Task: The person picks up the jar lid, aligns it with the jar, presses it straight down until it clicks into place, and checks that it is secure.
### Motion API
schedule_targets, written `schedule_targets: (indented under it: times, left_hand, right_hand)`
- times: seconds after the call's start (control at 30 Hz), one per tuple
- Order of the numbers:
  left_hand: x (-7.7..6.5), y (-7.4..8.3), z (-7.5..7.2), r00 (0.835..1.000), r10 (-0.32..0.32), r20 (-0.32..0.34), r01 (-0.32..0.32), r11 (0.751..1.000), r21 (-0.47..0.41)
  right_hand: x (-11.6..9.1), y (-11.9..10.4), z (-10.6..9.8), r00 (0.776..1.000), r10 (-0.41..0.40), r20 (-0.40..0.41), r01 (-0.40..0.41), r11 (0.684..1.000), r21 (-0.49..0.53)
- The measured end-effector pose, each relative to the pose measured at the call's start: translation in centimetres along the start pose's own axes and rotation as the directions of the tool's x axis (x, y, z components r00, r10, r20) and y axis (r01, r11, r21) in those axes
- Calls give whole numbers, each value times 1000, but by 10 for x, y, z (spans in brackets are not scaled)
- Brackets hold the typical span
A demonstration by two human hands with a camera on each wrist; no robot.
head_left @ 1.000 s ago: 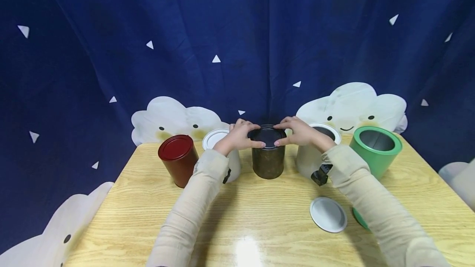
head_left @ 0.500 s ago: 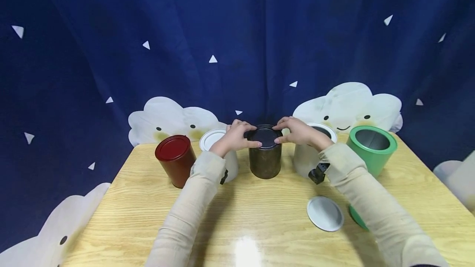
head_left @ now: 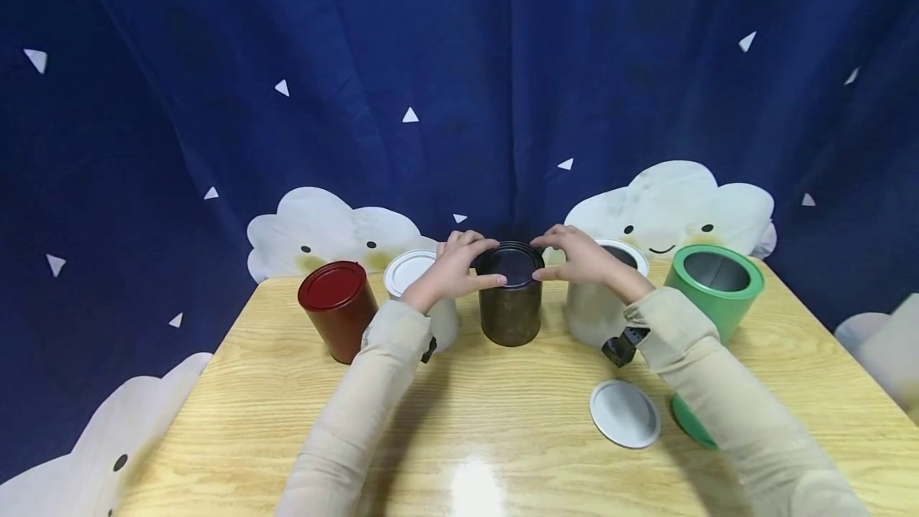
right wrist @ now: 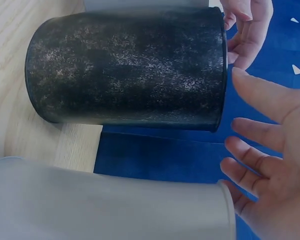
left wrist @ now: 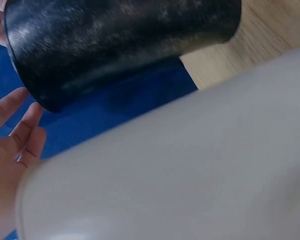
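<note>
A black mottled can (head_left: 510,317) stands upright at the back centre of the table, its top covered by a black lid (head_left: 511,263). On its left, my left hand (head_left: 451,266) has its fingertips and thumb at the rim; in the left wrist view, fingertips touch the edge. At the other side is my right hand (head_left: 580,258), fingers spread and loosely bent. The right wrist view shows its fingertips (right wrist: 240,124) just off the rim. Neither hand wraps round the can. A white can (head_left: 447,324) with a white lid stands behind my left wrist.
A lidded dark red can (head_left: 341,321) stands left. To the right are an open-topped off-white can (head_left: 592,313) and an open-topped green can (head_left: 725,301). A pale round lid (head_left: 625,413) lies nearer me; a green lid (head_left: 691,421) is partly under my right forearm.
The head view has shifted slightly. My right hand's fingers have eased outward from the lid's rim; my left hand stays at the rim. The cans and loose lids keep their places.
</note>
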State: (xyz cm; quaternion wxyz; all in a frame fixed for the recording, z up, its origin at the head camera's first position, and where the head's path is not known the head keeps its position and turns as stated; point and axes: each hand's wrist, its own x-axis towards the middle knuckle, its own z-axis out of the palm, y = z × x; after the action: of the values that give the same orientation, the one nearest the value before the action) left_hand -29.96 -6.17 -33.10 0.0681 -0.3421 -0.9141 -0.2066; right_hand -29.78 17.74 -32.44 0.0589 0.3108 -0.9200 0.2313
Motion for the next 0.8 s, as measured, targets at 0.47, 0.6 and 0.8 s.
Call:
schedule_targets:
  times: [0.47,0.6,0.8]
  left_hand:
    - [-13,10,1,978,131,-163,-146,986,-85]
    - [-19,14,3,972,150,-180,-170,980,-102]
    - [-25,21,5,962,181,-204,-211,967,-140]
  right_hand:
    - [-26,-4,-9,990,-91,-109,92,996,-1]
    - [-35,-4,-9,981,-134,-141,134,991,-12]
    - [-51,-5,-13,969,-173,-175,168,985,-42]
